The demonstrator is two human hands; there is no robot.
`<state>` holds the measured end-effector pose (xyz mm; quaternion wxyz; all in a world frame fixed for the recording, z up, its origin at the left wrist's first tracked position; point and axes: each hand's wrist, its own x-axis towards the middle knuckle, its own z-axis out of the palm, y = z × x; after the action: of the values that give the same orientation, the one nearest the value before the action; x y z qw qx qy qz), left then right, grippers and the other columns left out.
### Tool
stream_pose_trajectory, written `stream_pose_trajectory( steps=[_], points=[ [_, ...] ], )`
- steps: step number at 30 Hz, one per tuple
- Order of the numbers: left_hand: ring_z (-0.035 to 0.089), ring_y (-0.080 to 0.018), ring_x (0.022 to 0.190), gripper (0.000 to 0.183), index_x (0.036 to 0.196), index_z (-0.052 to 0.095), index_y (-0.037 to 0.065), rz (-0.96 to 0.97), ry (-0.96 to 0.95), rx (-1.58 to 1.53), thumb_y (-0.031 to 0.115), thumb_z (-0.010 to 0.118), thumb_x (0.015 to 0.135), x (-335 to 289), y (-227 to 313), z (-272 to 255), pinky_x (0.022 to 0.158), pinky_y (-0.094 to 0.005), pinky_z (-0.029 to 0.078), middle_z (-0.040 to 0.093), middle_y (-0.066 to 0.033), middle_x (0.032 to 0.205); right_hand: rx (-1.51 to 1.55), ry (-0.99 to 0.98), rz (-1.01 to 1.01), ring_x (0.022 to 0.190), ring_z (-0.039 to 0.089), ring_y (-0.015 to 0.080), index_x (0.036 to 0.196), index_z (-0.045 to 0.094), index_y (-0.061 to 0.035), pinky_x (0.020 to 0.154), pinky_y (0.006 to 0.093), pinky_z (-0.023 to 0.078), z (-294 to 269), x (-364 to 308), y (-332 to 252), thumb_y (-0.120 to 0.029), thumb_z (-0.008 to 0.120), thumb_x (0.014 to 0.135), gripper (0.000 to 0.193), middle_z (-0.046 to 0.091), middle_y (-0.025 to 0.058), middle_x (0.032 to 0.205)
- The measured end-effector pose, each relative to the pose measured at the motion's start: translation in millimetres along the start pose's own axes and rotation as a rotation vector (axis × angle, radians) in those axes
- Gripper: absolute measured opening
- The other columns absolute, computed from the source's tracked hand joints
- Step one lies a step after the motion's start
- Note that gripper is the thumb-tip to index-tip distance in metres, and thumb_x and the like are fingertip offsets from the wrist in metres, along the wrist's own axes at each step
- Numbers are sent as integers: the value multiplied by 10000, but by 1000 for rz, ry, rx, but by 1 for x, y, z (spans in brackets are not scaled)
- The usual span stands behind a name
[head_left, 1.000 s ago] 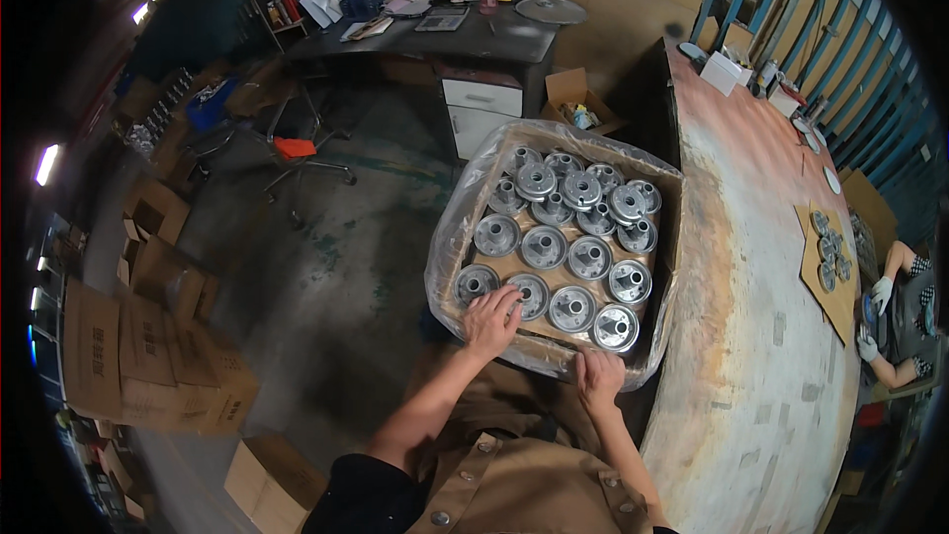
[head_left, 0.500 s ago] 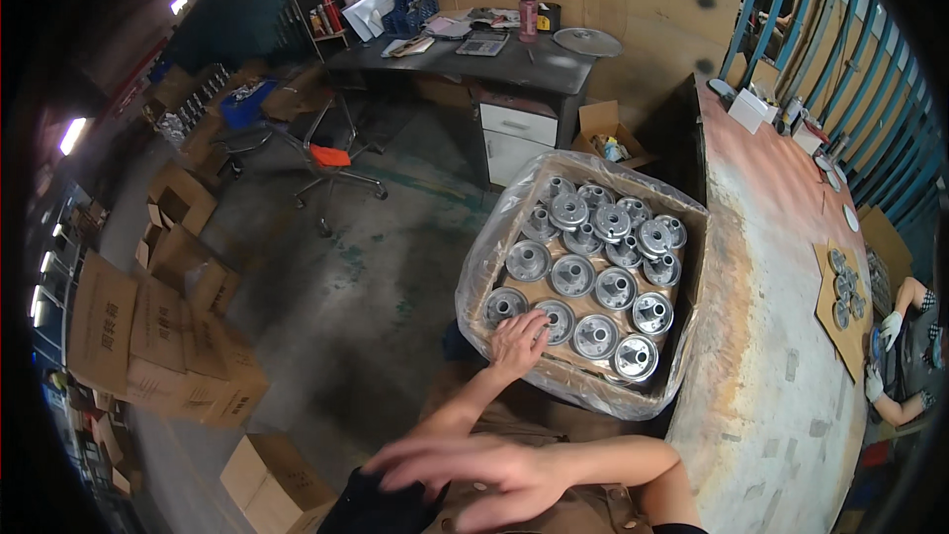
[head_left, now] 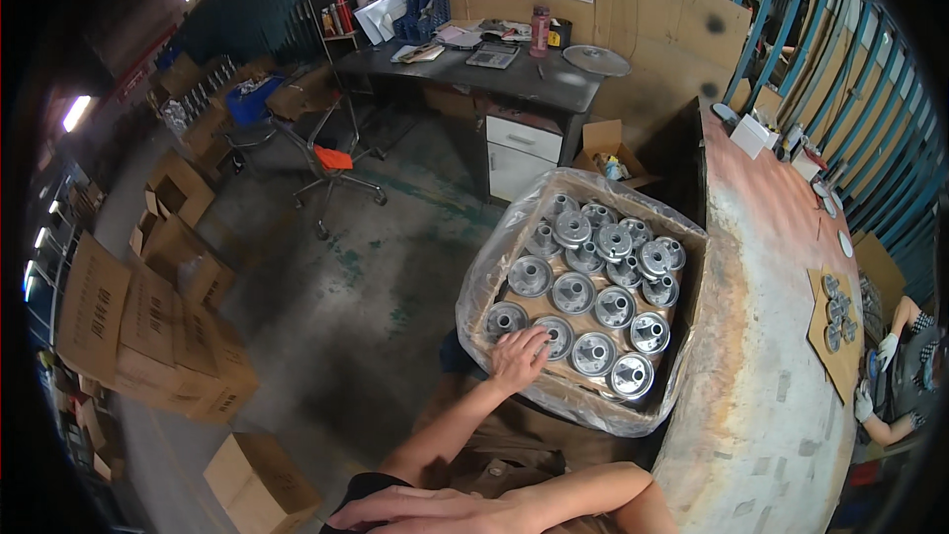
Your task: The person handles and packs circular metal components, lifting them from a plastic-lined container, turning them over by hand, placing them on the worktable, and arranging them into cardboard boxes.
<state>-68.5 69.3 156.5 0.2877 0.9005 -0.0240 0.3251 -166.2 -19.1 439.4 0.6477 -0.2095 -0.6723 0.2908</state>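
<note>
A plastic-lined carton (head_left: pixel 477 282) stands before me with rows of round silver metal hubs (head_left: pixel 573 293) in it, some stacked in a second layer at the back. My left hand (head_left: pixel 518 360) reaches over its near left edge. The fingers lie stretched over the near rim of a front-row hub (head_left: pixel 556 338), without gripping it. Crossing in front of my body, my right arm brings my right hand (head_left: pixel 405 506) to the dark sleeve (head_left: pixel 371 485) of my left arm. Its fingers are stretched out flat along the sleeve, partly cut off by the lower edge.
To the right runs a long worn worktable (head_left: pixel 761 336); a co-worker's gloved hands (head_left: pixel 887 348) are beyond it, near a cardboard sheet (head_left: pixel 825 336) holding metal parts. Ahead are a dark desk (head_left: pixel 465 74) and swivel chair (head_left: pixel 331 160). Cartons (head_left: pixel 163 336) stand at left.
My right hand has moved left and down onto my left sleeve; it was smeared by motion before. My left hand stays on the hub's rim. The view has shifted slightly.
</note>
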Motion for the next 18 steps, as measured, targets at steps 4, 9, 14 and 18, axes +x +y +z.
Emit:
stream_pose_trajectory(
  steps=[4, 9, 14, 18],
  points=[
    [625, -213, 969, 209, 1036, 653, 106, -17, -16, 28, 202, 619, 853, 0, 1, -1, 794, -353, 455, 647, -24, 1119, -1, -35, -19, 1199, 484, 396, 1278, 474, 80, 976, 439, 412, 4, 0, 1, -324, 534, 964, 516, 439, 257, 1346],
    [623, -213, 969, 205, 1035, 654, 109, -16, -16, 11, 198, 619, 853, 0, 2, -2, 793, -354, 453, 647, -23, 1122, 81, -76, 2, 1199, 480, 404, 1279, 472, 82, 983, 442, 404, 5, -2, -1, -344, 539, 960, 536, 438, 257, 1346],
    [620, -216, 969, 209, 1039, 649, 110, -14, -25, 39, 209, 612, 859, -1, 2, 0, 804, -354, 454, 644, -21, 1119, 50, -2, -18, 1202, 480, 398, 1283, 468, 85, 985, 438, 402, 1, -2, -3, -350, 541, 959, 547, 435, 260, 1346],
    [618, -220, 970, 209, 1038, 646, 108, -13, -11, 9, 221, 603, 868, 1, 3, -2, 811, -357, 453, 643, -22, 1111, 158, -50, -3, 1213, 472, 397, 1287, 461, 91, 992, 445, 397, 0, -5, -2, -365, 541, 957, 569, 432, 260, 1348]
  ],
)
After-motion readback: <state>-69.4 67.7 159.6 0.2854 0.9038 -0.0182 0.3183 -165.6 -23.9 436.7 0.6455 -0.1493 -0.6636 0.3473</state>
